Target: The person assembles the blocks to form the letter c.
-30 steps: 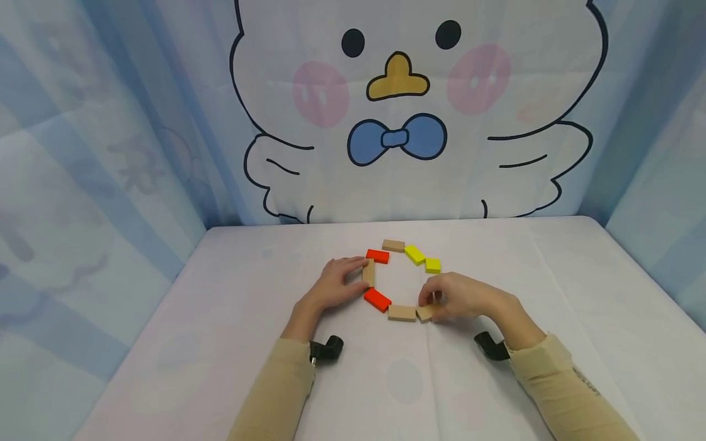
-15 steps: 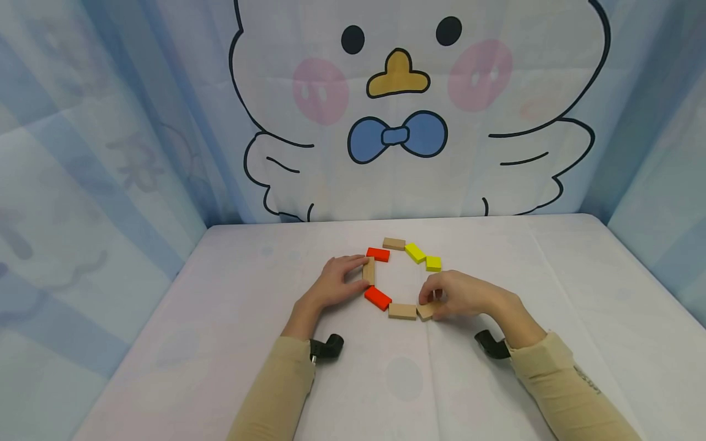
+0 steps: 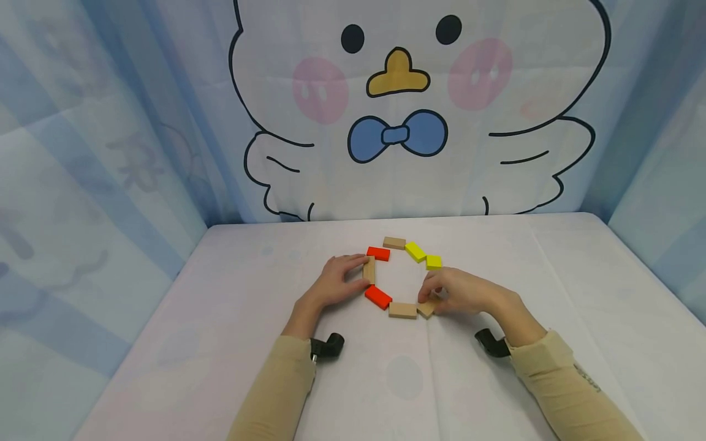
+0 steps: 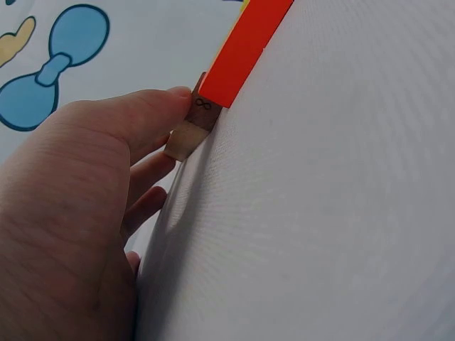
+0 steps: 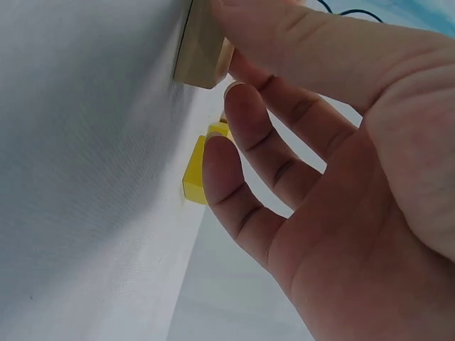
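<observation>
Turned slightly since the earlier frame: wooden block (image 3: 426, 311), lower frame, right of centre, pinched in right hand (image 3: 460, 290). Left hand (image 3: 333, 283), fingers loosely extended, touches second wooden block (image 3: 371, 271) between red blocks (image 3: 378, 297).

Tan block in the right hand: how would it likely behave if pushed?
The held block looks wooden, so it is likely stiff. Its flat faces suggest it would slide rather than roll. Pushed left, it would probably nudge the neighbouring block.
</observation>
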A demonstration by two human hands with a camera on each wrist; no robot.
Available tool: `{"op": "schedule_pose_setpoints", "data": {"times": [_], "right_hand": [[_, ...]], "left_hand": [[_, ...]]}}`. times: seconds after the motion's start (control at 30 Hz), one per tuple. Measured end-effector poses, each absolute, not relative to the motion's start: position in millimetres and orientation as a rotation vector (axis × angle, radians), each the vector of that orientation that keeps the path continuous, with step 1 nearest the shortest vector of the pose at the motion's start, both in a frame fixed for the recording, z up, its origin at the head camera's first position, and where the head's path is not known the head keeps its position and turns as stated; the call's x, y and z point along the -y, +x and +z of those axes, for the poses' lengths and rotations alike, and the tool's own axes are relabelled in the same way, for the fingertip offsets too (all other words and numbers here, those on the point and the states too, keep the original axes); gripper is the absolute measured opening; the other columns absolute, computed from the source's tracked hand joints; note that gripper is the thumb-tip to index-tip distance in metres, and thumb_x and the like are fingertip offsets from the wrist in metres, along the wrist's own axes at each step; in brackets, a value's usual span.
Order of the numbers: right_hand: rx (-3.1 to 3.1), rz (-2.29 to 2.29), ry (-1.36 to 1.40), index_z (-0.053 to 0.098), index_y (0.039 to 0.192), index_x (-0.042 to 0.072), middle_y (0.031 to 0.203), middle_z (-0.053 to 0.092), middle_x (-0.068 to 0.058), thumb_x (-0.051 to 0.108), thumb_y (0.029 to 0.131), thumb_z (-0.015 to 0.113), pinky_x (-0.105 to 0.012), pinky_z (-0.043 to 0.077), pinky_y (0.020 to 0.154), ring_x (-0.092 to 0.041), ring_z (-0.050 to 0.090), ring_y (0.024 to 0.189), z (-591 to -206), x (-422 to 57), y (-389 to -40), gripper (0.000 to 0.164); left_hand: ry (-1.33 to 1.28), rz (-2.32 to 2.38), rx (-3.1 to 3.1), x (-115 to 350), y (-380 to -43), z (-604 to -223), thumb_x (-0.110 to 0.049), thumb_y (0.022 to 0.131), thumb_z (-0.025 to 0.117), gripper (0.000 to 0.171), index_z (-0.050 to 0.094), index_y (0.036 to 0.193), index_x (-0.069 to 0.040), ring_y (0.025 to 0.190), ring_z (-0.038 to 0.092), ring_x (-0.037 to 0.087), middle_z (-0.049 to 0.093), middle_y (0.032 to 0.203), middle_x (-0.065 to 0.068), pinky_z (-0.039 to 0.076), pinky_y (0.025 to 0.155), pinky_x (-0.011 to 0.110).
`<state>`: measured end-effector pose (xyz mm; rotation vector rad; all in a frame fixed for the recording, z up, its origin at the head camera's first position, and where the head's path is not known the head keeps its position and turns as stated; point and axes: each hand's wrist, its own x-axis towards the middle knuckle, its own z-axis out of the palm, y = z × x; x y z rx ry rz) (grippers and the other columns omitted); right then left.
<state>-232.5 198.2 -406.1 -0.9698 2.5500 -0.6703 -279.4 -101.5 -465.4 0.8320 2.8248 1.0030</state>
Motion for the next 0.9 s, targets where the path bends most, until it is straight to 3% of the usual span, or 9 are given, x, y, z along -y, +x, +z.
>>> {"op": "schedule_pose_setpoints", "data": {"times": [0.63,0.9], "right_hand": [[-2.592,-0.678,-0.969,0.077,0.109,0.016,0.106,0.063,0.007,-0.008,0.087,0.072,-0.043,0.052,0.092,-0.020,0.057,0.099,-404,-209,-231,0.034],[-2.642,-0.668,-0.901,0.076,0.114,0.016,0.121,0.063,-0.004,-0.005,0.090,0.069,-0.046,0.053,0.094,-0.025,0.060,0.105,-402,-210,-234,0.032]], "left_hand": [[0.850,0.964,-2.817,92,-286,-466,-0.033,0.096,0.065,0.057,0.054,0.147,-0.012,0.141,0.039,0.031,0.049,0.152,0.008,0.015,0.121,0.051],[0.814,0.998,-2.823,101,-278,-467,-0.033,0.095,0.065,0.057,0.055,0.147,-0.011,0.142,0.039,0.031,0.050,0.151,0.008,0.013,0.121,0.054]]}}
